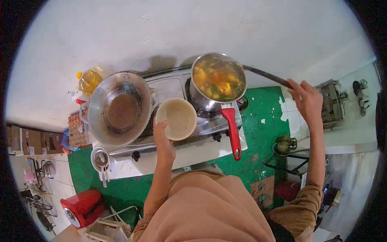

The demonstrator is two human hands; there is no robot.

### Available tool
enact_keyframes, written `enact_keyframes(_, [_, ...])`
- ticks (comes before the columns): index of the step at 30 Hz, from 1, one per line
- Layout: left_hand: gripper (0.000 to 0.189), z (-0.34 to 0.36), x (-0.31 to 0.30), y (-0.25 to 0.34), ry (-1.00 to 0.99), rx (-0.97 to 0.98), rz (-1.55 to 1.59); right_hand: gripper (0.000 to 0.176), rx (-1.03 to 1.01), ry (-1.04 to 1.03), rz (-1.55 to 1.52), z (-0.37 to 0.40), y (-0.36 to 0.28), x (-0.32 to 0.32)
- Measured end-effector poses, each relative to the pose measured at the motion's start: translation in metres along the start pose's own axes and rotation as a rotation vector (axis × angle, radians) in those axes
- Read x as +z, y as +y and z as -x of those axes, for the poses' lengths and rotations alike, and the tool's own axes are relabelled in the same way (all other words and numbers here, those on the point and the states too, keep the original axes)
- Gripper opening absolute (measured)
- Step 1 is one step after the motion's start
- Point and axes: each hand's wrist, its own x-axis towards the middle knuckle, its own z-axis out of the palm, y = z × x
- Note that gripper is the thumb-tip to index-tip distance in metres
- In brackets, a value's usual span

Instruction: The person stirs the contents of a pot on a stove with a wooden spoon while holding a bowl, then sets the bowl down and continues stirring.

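Note:
My left hand (163, 139) is closed on a cream-coloured bowl (185, 119), thumb over its rim; the bowl looks empty. Its place is in front of the stove, between the wok and the pot. A steel saucepan (207, 103) with a red handle (230, 129) stands on the right burner, full of soup (219, 80) with orange and green pieces. Out to the right, my right hand (306, 97) grips the end of a long dark-handled utensil (268, 74). The utensil reaches to the saucepan's right rim, and its head cannot be made out.
A large wok (139, 131) sits on the left of the stove (167, 86). Behind it are an oil bottle (90, 82) and egg trays (77, 135). A small bowl with spoons (100, 159) stands at the stove's front left corner. A green gas cylinder (285, 144) is at right.

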Motion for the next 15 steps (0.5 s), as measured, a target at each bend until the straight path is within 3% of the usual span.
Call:
enact_keyframes(3, [0.057,0.002,0.000,0.003,-0.001,-0.043,0.003,0.029,0.045,0.038,0.014,-0.007,-0.003,0.000])
enact_keyframes(8, [0.062,0.004,-0.002,-0.002,0.037,-0.055,0.003,0.033,-0.068,0.137,0.096,-0.019,-0.013,0.036])
enact_keyframes(15, [0.071,0.004,-0.006,-0.007,0.010,-0.035,0.008,0.027,-0.164,-0.064,0.082,-0.042,-0.021,0.061])
